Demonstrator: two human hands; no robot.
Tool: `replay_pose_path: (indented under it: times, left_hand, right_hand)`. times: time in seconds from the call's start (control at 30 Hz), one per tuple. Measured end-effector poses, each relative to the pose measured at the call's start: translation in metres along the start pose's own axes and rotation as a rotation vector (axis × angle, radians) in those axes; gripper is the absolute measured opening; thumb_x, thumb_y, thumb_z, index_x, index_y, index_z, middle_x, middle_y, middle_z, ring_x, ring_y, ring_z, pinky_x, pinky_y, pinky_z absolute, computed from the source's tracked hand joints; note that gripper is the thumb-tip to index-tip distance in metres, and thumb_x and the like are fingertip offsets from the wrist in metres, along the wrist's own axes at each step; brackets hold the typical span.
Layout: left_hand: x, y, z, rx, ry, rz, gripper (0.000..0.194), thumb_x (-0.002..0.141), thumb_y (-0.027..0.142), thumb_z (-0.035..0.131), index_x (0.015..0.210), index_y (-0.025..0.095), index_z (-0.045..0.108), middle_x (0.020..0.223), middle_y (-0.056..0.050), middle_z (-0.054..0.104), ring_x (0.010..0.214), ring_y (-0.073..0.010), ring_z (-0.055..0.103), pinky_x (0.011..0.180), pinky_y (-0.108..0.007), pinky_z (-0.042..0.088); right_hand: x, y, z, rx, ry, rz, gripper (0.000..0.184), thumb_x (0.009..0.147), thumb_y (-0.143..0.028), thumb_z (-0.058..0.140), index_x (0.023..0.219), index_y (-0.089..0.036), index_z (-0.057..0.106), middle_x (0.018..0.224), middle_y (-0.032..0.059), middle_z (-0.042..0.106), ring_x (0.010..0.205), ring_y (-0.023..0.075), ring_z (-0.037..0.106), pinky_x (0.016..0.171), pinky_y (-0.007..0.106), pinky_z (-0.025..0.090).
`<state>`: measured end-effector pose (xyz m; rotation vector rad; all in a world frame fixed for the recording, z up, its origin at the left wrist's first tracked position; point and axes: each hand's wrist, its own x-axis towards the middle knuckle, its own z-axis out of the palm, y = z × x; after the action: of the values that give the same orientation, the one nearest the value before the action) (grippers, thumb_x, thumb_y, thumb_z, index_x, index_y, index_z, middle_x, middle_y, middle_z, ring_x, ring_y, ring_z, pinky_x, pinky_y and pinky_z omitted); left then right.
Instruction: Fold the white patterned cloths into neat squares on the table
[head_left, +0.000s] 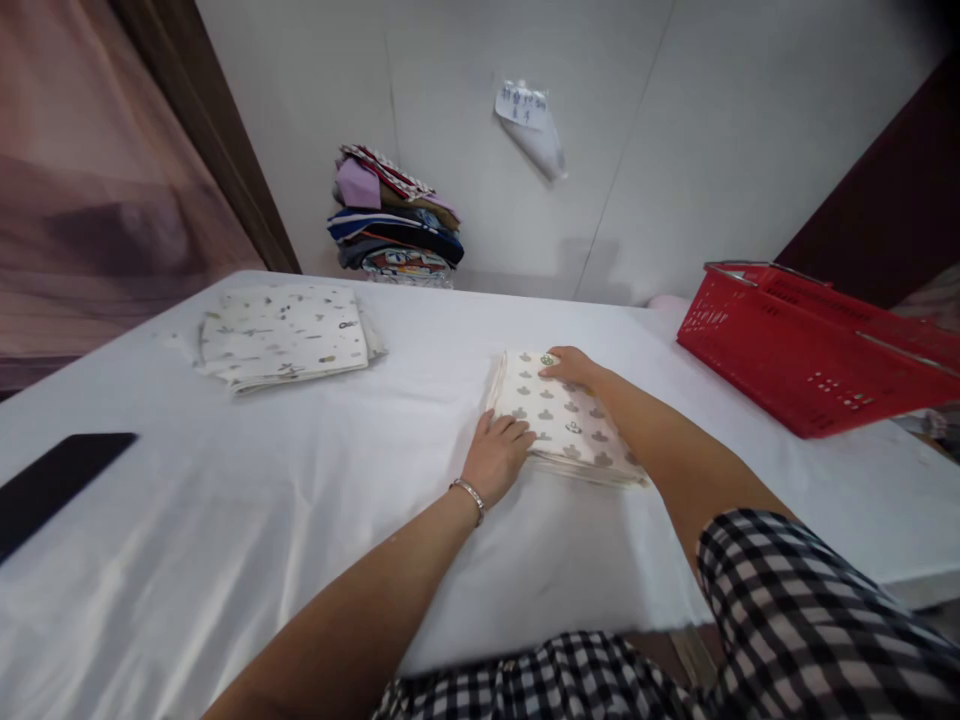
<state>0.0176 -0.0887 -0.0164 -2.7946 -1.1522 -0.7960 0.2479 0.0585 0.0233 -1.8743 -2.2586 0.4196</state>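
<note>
Cloth (559, 408) lies folded beneath left fingers (504, 426) and right fingers (562, 354), both slightly apart, near its edges.

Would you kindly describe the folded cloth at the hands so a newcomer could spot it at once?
On the white table, look between the red basket and the cloth on the left. There, touched by the left hand and right hand, lies the folded cloth; its neat rows of grey shapes differ from its neighbour's scattered print.

On the worktop (352, 480), a folded cloth (555, 410) has a basket (810, 350) right, cloth bundle (289, 335) left, flat slab (56, 485) front-left; a clothes stack (397, 220) sits behind-left.
</note>
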Motion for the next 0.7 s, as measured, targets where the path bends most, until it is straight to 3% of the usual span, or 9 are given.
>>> replay_pose_path:
  times: [0.17,0.33,0.5,0.6,0.7]
  left_hand:
    - [0.001,-0.001,-0.002,-0.009,-0.007,0.002,0.022,0.084,0.022,0.052,0.105,0.026,0.060,0.112,-0.002,0.063,0.109,-0.0202,0.050,0.104,-0.049,0.025]
    - [0.002,-0.001,-0.003,-0.013,-0.009,0.013,0.023,0.085,0.023,0.051,0.106,0.026,0.061,0.112,-0.003,0.063,0.109,-0.0208,0.050,0.103,-0.050,0.026]
    - [0.003,-0.002,-0.004,-0.006,-0.019,0.047,0.024,0.087,0.025,0.047,0.108,0.027,0.060,0.114,-0.003,0.062,0.110,-0.0211,0.050,0.104,-0.051,0.024]
    - [0.002,-0.002,-0.006,0.001,-0.042,0.074,0.027,0.088,0.023,0.045,0.110,0.028,0.059,0.117,-0.003,0.061,0.113,-0.0213,0.049,0.103,-0.050,0.026]
    - [0.000,-0.003,-0.007,0.013,-0.065,0.068,0.032,0.088,0.020,0.042,0.114,0.028,0.057,0.121,-0.003,0.059,0.114,-0.0212,0.048,0.102,-0.050,0.027]
  right_hand:
    - [-0.010,0.006,0.008,-0.125,0.146,-0.040,0.060,0.078,-0.046,0.056,0.130,-0.018,0.044,0.137,0.0108,0.043,0.125,0.0286,0.037,0.102,0.042,0.030]
    - [-0.068,-0.008,0.014,-0.040,0.274,-0.198,0.053,0.088,-0.049,0.039,0.130,-0.019,0.044,0.139,0.0087,0.039,0.128,0.0211,0.034,0.105,0.037,0.027]
    - [-0.138,-0.016,0.023,-0.074,0.089,-0.260,0.054,0.089,-0.054,0.034,0.136,-0.028,0.036,0.146,0.0042,0.027,0.135,0.0231,0.021,0.108,0.046,0.017]
    - [-0.152,-0.016,0.022,-0.097,-0.005,-0.221,0.056,0.089,-0.055,0.032,0.137,-0.027,0.035,0.148,0.0047,0.024,0.136,0.0226,0.018,0.109,0.046,0.015]
    - [-0.158,-0.022,0.018,-0.093,0.059,-0.220,0.053,0.090,-0.052,0.032,0.135,-0.024,0.039,0.145,0.0071,0.029,0.135,0.0218,0.022,0.108,0.045,0.019]
